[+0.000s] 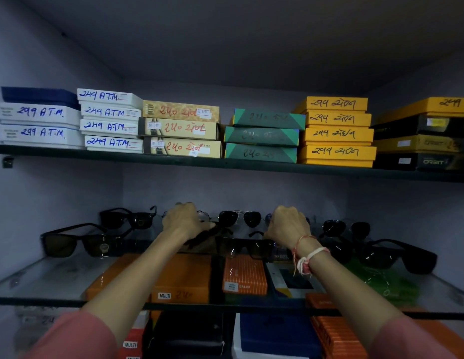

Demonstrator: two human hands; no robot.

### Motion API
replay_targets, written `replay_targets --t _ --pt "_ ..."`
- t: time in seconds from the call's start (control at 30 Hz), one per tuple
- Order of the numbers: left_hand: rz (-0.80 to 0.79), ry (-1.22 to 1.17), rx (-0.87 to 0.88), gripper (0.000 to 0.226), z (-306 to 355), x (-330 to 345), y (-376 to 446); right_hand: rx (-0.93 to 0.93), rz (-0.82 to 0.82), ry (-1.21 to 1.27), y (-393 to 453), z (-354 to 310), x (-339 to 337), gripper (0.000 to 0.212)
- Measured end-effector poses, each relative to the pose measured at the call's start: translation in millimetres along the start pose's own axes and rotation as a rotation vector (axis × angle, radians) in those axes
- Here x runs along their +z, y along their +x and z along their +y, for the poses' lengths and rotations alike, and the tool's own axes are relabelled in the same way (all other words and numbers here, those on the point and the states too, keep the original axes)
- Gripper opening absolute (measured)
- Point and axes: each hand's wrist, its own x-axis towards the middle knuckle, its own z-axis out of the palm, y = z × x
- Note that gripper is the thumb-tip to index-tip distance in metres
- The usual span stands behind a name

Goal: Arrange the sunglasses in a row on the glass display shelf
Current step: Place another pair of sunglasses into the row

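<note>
Several pairs of dark sunglasses stand on the glass display shelf (47, 283). A black square pair (80, 242) is at the front left, another black pair (127, 216) behind it. An aviator pair (240, 218) stands at the back centre, a black pair (245, 247) in front of it, a round pair (346, 228) and a chunky black pair (399, 255) to the right. My left hand (184, 221) is closed on thin-framed glasses at the back. My right hand (287, 224) is closed at the back beside the aviators; what it holds is hidden.
Stacks of labelled white, tan, green, yellow and black boxes (181, 129) fill the upper shelf. Orange and other boxes (243, 277) show through the glass from the shelf below. The cabinet walls close in left and right.
</note>
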Motion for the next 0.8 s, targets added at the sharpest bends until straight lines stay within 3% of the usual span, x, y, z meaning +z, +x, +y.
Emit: replay_targets --t 0.17,0.33,0.53,0.67,0.8 --pt "-0.175 -0.041 -0.052 0.048 -20.0 3.9 2.8 0.015 0.02 -0.025 -0.8 -1.8 1.5 0.026" --pt "0.042 -0.163 -0.066 0.028 -35.5 -4.1 -2.2 -0.003 0.105 0.002 3.1 -9.2 4.0 0.041" --pt "0.328 -0.249 0.248 0.022 -58.2 -33.1 -18.7 -0.157 0.188 0.28 9.8 -44.5 -4.0 0.025" --pt "0.324 -0.256 0.425 0.021 -68.8 -41.6 -36.3 -0.197 -0.023 0.467 10.7 -62.1 -7.0 0.031" --pt "0.306 -0.275 0.498 0.018 -83.0 -42.4 -45.3 -0.105 -0.22 0.59 7.0 -65.7 -0.5 0.031"
